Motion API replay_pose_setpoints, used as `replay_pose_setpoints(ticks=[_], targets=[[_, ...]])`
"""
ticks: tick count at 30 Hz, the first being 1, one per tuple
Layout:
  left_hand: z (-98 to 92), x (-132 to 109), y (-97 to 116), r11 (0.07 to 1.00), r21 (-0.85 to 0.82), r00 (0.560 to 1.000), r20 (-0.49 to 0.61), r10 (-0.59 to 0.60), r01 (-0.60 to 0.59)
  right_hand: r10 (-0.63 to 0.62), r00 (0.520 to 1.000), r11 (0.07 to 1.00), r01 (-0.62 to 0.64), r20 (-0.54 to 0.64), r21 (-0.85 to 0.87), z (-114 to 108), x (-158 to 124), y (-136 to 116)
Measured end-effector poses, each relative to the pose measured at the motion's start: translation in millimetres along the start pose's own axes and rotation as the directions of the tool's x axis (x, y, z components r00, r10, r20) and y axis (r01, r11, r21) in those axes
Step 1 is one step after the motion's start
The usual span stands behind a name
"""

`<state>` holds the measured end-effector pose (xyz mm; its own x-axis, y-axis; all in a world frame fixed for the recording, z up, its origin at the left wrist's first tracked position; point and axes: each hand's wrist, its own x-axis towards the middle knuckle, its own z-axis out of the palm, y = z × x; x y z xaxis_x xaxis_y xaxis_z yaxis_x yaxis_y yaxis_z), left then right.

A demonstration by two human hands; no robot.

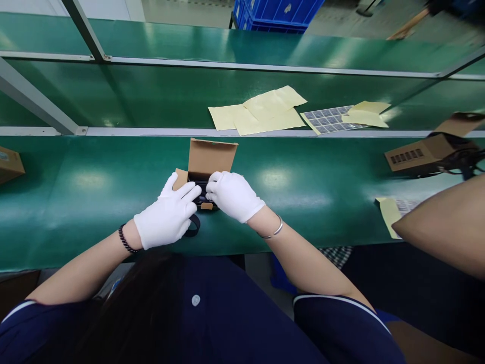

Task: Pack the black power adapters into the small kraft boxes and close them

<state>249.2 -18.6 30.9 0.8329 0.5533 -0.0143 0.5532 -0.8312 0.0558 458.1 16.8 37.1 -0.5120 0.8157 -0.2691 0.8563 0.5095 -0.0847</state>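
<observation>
A small brown cardboard box (pixel 212 156) stands on the green bench with its lid raised at the back and a side flap out to the left. Dark, shiny contents (pixel 202 189) show inside it, too covered to identify. My left hand (pixel 164 215), in a white glove, lies along the box's left side, fingers stretched and thumb apart, fingertips over the opening. From the right, my gloved right hand (pixel 233 194) reaches in with bent fingers closed at the contents; what they grip is hidden. A black strap loop (pixel 192 226) hangs out below my left fingers.
Pale yellow sheets (pixel 265 111) and a label sheet (pixel 331 120) lie behind the metal rail. At right sit another open carton (pixel 417 151) with black cables and a co-worker's arm (pixel 447 217) over more labels. A carton (pixel 9 164) stands far left.
</observation>
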Motion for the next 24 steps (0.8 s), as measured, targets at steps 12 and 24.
replay_pose_setpoints(ticks=[12, 24], targets=[[-16.5, 33, -9, 0.995, 0.046, 0.992, 0.095, 0.080, -0.085, 0.105, 0.994, 0.985, -0.107, -0.021, -0.137, -16, -23, 28], [-16.9, 32, -28, 0.921, -0.353, 0.986, 0.087, -0.142, 0.164, 0.080, 0.995, 0.981, -0.069, 0.053, -0.179, -7, 9, -14]])
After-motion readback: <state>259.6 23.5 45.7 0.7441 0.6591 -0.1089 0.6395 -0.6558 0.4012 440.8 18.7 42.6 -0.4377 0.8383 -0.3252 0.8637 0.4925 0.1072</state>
